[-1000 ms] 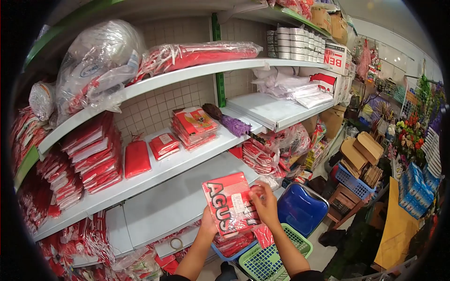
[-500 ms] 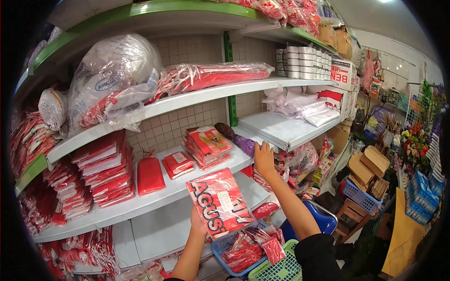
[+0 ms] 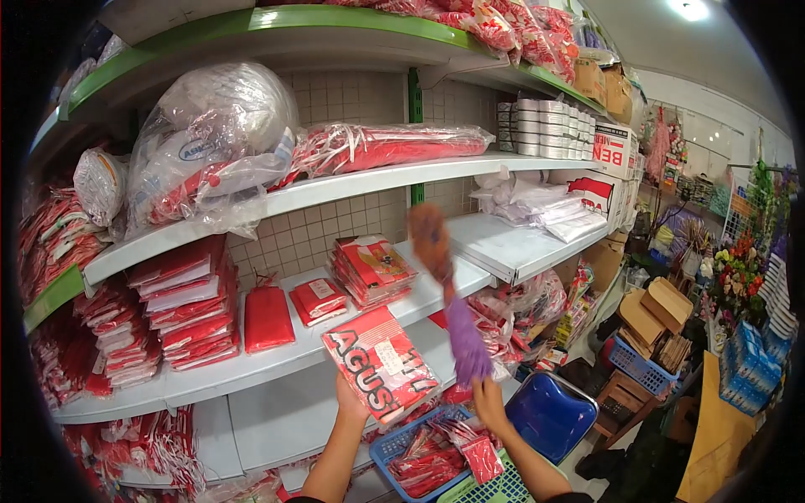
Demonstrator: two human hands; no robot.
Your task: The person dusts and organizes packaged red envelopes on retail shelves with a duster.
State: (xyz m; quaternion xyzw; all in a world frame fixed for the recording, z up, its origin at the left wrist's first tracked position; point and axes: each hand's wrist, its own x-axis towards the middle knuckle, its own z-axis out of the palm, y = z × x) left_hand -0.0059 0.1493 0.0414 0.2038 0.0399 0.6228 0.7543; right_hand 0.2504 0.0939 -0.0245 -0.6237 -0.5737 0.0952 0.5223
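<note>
My left hand [image 3: 351, 397] is closed on a plastic-wrapped red-and-white flag packet [image 3: 381, 356] with large "AGUS" lettering and a paper label. Upright in my right hand [image 3: 488, 402] is a duster [image 3: 466, 339], purple near my fingers and brown, blurred, at its top end. The duster stands in front of the shelf's right end. Beyond the packet, a stack of wrapped red packets with a gold emblem [image 3: 373, 268] sits on the shelf [image 3: 335, 348], beside a smaller red packet [image 3: 319, 300] and a plain red one [image 3: 268, 317].
Tall stacks of red-and-white packets [image 3: 189, 306] fill the shelf's left side. Below my hands are a blue basket [image 3: 387, 457] of small red packets and a green basket [image 3: 516, 484]. A blue chair [image 3: 549, 415] stands at right. Bagged goods [image 3: 205, 147] lie on the shelf above.
My right hand has lifted the duster off the shelf and drawn it down and closer, turning it upright. The packet in my left hand has shifted slightly left and tilted.
</note>
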